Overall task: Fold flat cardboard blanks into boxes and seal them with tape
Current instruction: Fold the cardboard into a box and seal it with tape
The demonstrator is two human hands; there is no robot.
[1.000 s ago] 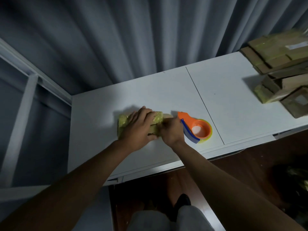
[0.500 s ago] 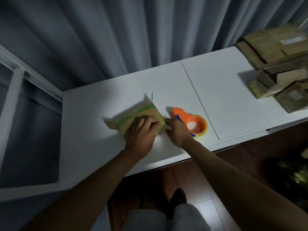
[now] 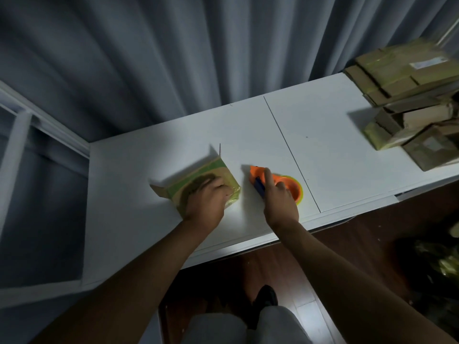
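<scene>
A small cardboard box (image 3: 198, 178) with yellow-green tape across it lies on the white table (image 3: 323, 150), a loose flap sticking out at its left end. My left hand (image 3: 207, 201) rests on top of the box, fingers curled over its near right edge. Just right of the box sits an orange tape dispenser (image 3: 285, 184) with a blue blade guard and a yellow-green roll. My right hand (image 3: 279, 201) grips the dispenser from the near side, index finger laid along its orange top.
A pile of cardboard blanks and taped boxes (image 3: 412, 100) fills the table's far right end. Grey curtains (image 3: 198, 58) hang behind the table. A white frame (image 3: 17, 150) stands at the left. Dark wooden floor (image 3: 360, 249) lies below the table's front edge.
The box has been turned and its taped face now points up. My right hand left the box and took hold of the tape dispenser. My left hand stayed on the box.
</scene>
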